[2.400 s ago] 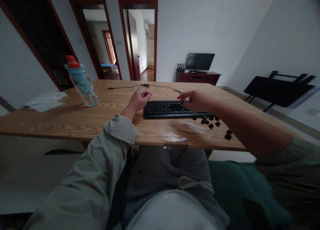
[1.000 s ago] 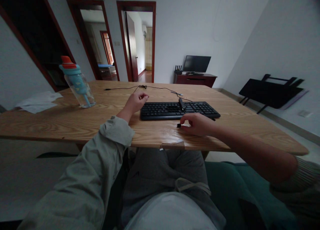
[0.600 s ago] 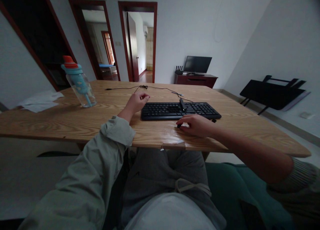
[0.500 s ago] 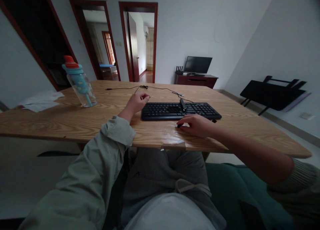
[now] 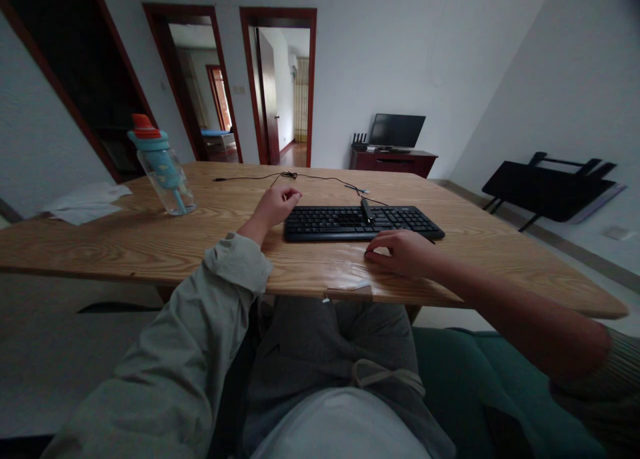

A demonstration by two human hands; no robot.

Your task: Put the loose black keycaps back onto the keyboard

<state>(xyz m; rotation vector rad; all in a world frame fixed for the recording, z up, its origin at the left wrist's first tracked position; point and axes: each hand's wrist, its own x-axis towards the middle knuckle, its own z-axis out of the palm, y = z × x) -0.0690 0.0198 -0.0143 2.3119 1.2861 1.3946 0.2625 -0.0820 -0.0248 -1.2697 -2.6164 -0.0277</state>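
Note:
A black keyboard (image 5: 325, 224) lies on the wooden table, and a short black stick-like object (image 5: 367, 210) rests across its keys. At the keyboard's left end is my left hand (image 5: 277, 206), its thumb and index finger curled together; whether anything is between them is hidden. My right hand (image 5: 400, 251) is low over the table in front of the keyboard, thumb and fingers pinched. A dark bit shows at its fingertips, apparently a small black piece mostly covered by the fingers.
A thin black cable (image 5: 289, 175) runs behind the keyboard. To the left stand a clear bottle (image 5: 167, 172) with a red and blue lid and some white tissue (image 5: 87, 202). The table's front edge (image 5: 295, 287) is close to my lap, with tape (image 5: 350, 292) on it.
My right hand has shifted slightly right, and the small black piece at its fingertips is now mostly covered. My left hand keeps its place beside the keyboard.

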